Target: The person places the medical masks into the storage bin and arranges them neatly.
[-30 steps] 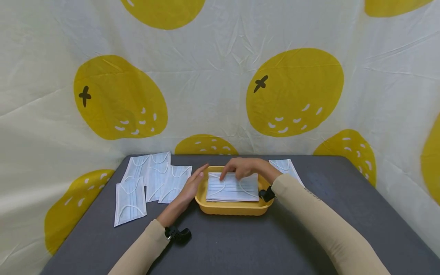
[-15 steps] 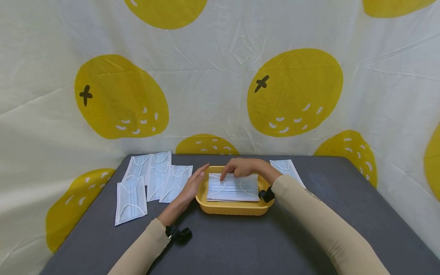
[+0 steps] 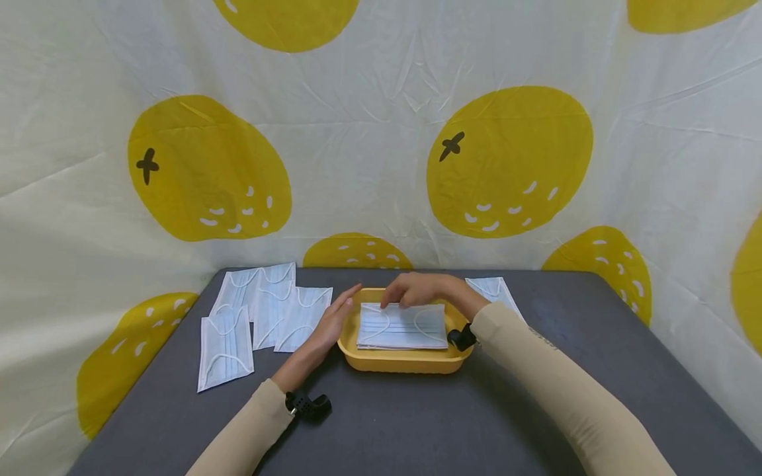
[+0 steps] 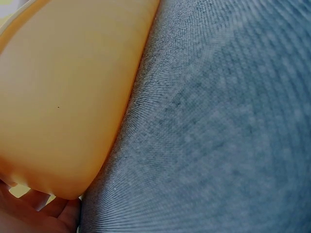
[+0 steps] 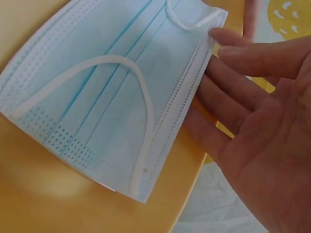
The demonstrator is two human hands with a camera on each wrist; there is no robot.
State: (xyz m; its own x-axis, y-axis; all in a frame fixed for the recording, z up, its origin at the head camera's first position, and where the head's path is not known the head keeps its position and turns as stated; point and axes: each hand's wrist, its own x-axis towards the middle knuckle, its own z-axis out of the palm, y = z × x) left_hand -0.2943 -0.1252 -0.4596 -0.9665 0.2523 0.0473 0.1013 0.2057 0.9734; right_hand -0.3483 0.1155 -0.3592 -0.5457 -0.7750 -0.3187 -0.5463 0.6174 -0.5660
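A yellow tray (image 3: 405, 364) stands in the middle of the table in the head view. A small stack of pale blue face masks (image 3: 405, 325) lies in it, ear loops up on the top one. My right hand (image 3: 419, 289) reaches over from the right, its fingertips at the stack's far edge. In the right wrist view, the index fingertip touches the corner of the top face mask (image 5: 112, 97), and other fingers sit along its edge. My left hand (image 3: 330, 325) rests with extended fingers along the tray's left side; its fingers (image 4: 36, 213) show at the tray wall.
Several face masks (image 3: 227, 349) lie partly overlapped on the grey table (image 3: 381, 423) left of the tray. Another face mask (image 3: 494, 291) lies behind my right forearm. A white curtain (image 3: 357, 172) with yellow fruit hangs behind the table.
The mask stack has shifted slightly toward me in the tray. My right fingertips have gone from over the top mask to its far edge. The left hand stays in place.
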